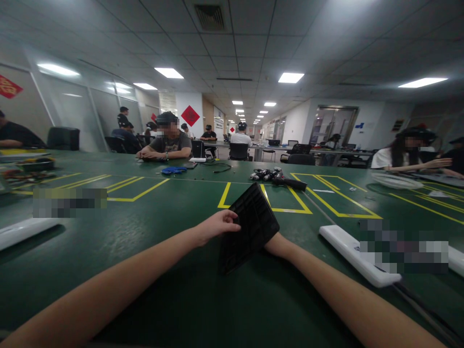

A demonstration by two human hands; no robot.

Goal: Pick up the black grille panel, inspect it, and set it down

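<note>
Black tray [250,227]: rectangular, rounded corner, face ridged into a grid, its compartments too dark for me to read; held steeply tilted above green tabletop [163,280].

My bare left forearm [119,282] slants up from behind and to the left of my left fingers [234,227], which point to the right and curl inward at the knuckles, the wrist [195,236] nearly straight behind them; whether their tips are pinched together I can't tell. To the right of those fingers and slightly lower sits my right wrist [284,245], with my bare right forearm [355,290] running back toward me, and my right fingers are hidden from view.
</note>
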